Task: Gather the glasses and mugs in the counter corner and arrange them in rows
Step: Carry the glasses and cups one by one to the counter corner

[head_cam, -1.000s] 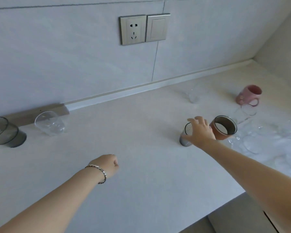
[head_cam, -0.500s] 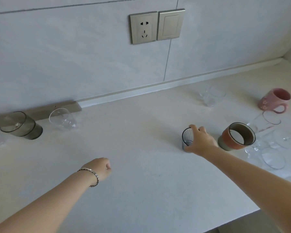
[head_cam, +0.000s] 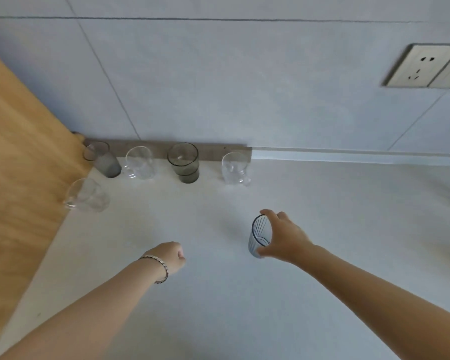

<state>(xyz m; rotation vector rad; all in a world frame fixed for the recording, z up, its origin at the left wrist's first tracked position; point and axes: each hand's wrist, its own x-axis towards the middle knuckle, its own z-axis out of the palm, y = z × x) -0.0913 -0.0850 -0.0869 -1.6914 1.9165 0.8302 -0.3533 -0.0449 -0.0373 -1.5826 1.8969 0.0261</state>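
While the fingers (head_cam: pixel 268 213) and thumb of the right hand (head_cam: pixel 283 237) curl round a ribbed, blue-tinted clear glass tumbler (head_cam: pixel 259 236) over the white counter (head_cam: pixel 218 307), the left hand (head_cam: pixel 170 257) hangs clenched and empty, well apart from the smoky and clear glasses (head_cam: pixel 183 162) lined along the back wall (head_cam: pixel 244 87).

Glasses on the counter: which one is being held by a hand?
The ribbed bluish glass, gripped by the right hand. All the others stand untouched, farther back near the wall.
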